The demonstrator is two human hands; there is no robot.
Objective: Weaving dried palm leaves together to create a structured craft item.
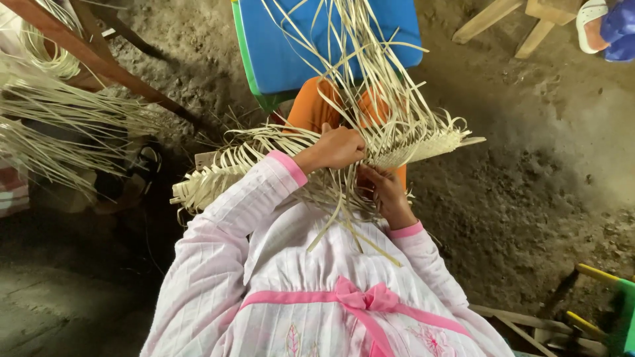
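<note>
Straw-pale strips fan up from the woven mat (pixel 403 149), lying crosswise over the lap. Left hand (pixel 336 149) pinches strips at its middle; right hand (pixel 387 195), just beneath, grips loose ends.

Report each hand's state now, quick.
Left hand: closed, gripping pale flat straw strips of the half-woven mat.
Right hand: fingers curled around strips under the mat.

You've got no packages, labels, signs or screens in view here.
</note>
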